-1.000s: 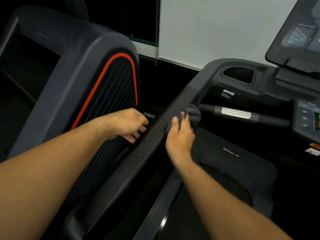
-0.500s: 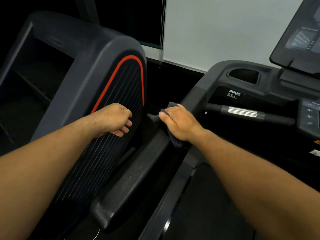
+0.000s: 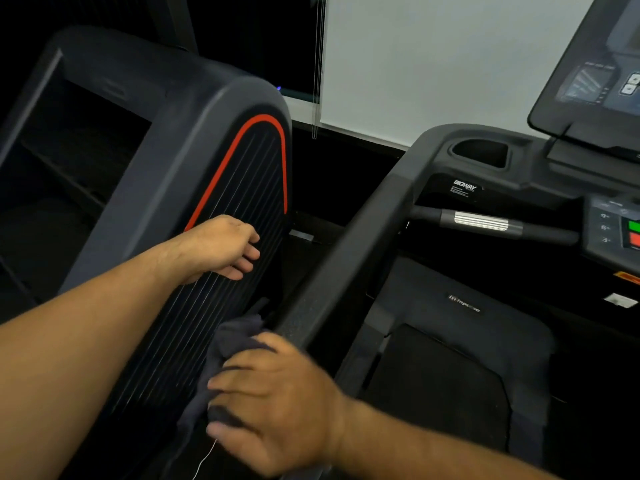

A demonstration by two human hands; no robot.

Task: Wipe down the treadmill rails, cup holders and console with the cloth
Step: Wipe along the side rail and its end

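In the head view, a dark grey, soft, crumpled cloth [image 3: 235, 337] is held under the right hand [image 3: 277, 407] against the lower end of the treadmill's left rail [image 3: 346, 258], a long, matte black, finely grained plastic bar sloping up toward the console. The fingers [image 3: 225, 382] are bent over the cloth and grip it; a thin pale thread is seen hanging below it. The left hand [image 3: 221, 247] is held in front of the neighbouring machine's housing [image 3: 207, 140], a rounded dark plastic shell with a red curved stripe and fine ribbed lines; its fingers are loosely curled and nothing is held. At the rail's upper end, a rounded, deep cup holder [image 3: 479, 152] is moulded into the console [image 3: 561, 174]. A glossy tilted screen [image 3: 595, 81] is mounted above it at the top right corner. A black handlebar with a ribbed metal sleeve [image 3: 481, 221] is fixed below, beside a keypad with green and red buttons [image 3: 613, 226]. A smooth white blind [image 3: 433, 57] is seen behind.
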